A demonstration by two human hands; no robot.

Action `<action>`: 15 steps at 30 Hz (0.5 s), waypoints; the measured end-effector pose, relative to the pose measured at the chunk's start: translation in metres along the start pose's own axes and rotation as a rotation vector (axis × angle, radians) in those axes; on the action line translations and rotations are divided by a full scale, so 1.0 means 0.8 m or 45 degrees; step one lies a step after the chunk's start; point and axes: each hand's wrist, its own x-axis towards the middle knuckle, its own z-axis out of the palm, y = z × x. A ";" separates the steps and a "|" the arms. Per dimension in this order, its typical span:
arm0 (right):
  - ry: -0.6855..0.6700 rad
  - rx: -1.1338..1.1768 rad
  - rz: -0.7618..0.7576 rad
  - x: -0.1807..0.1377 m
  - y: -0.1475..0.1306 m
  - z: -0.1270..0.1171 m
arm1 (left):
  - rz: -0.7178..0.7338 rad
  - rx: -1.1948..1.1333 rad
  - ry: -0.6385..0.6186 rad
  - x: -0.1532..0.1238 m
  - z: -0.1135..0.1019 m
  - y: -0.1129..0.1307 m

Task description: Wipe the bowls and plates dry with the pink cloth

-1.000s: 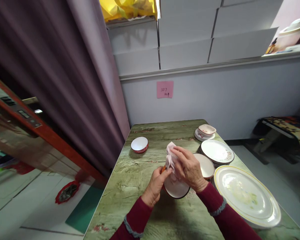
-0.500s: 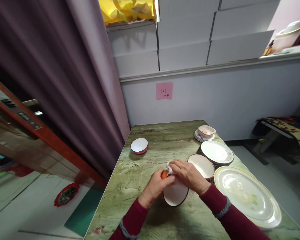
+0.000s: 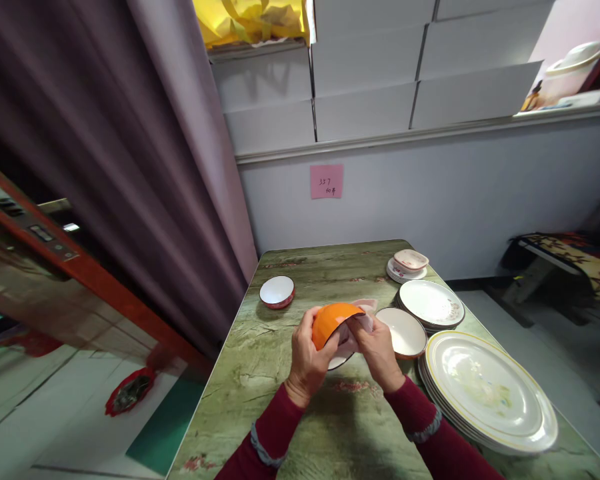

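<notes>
Up close, two maroon sleeves [image 3: 275, 430] with fuzzy grey bands reach over the wood-patterned green table [image 3: 250, 380], and just past them both hands work at one bowl. The left hand [image 3: 307, 360] is curled round an orange enamel-look bowl [image 3: 334, 321], pinching its wall: fingers behind the orange outside, thumb over the dark rim. That bowl is held tilted, its white mouth turned toward the person, near the middle of the table. The right hand [image 3: 379, 350] is partly closed, bunching a pale pinkish cloth [image 3: 367, 305] against the inside and rim; some of its fingertips are hidden in the folds, so their exact spread I cannot tell.

To the right of that hand stands a stack of large yellow-rimmed plates [image 3: 490, 387], the top one bearing a faint floral print. Next comes a cream bowl [image 3: 403, 331], upright, between the right hand and the plates. Farther back are dark-rimmed white plates [image 3: 430, 302], stacked, and beyond these a small pink-edged dish [image 3: 411, 259] on small plates [image 3: 393, 273]. Across at the left sits a red bowl [image 3: 277, 291], white inside. On the wall behind hangs a handwritten pink note [image 3: 326, 181]
</notes>
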 end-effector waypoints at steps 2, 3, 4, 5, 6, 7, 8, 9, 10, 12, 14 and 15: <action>-0.027 0.297 0.180 -0.012 0.000 0.013 | 0.046 0.012 0.026 0.000 0.002 0.004; -0.059 0.441 0.263 -0.019 0.000 0.020 | 0.072 0.022 0.039 0.000 0.002 0.005; -0.097 0.565 0.331 -0.026 -0.001 0.026 | 0.101 0.030 0.058 -0.001 0.003 0.006; -0.142 0.665 0.380 -0.032 -0.001 0.031 | 0.128 0.032 0.075 -0.002 0.004 0.006; -0.190 0.739 0.411 -0.037 -0.001 0.035 | 0.153 0.027 0.085 -0.003 0.005 0.006; -0.234 0.787 0.426 -0.042 0.001 0.038 | 0.176 0.016 0.088 -0.005 0.005 0.004; -0.269 0.807 0.429 -0.045 0.003 0.040 | 0.195 0.005 0.082 -0.008 0.005 0.001; -0.295 0.804 0.420 -0.047 0.005 0.040 | 0.214 -0.003 0.062 -0.010 0.004 -0.002; -0.303 0.787 0.402 -0.048 0.008 0.040 | 0.232 -0.005 0.029 -0.012 0.003 -0.007; -0.272 0.745 0.346 -0.048 0.011 0.037 | 0.276 0.011 -0.051 -0.014 0.001 -0.016; -0.170 0.702 0.271 -0.043 0.010 0.032 | 0.319 0.065 -0.085 -0.013 -0.001 -0.025; -0.097 0.666 0.230 -0.039 0.009 0.028 | 0.317 0.098 -0.061 -0.012 -0.001 -0.029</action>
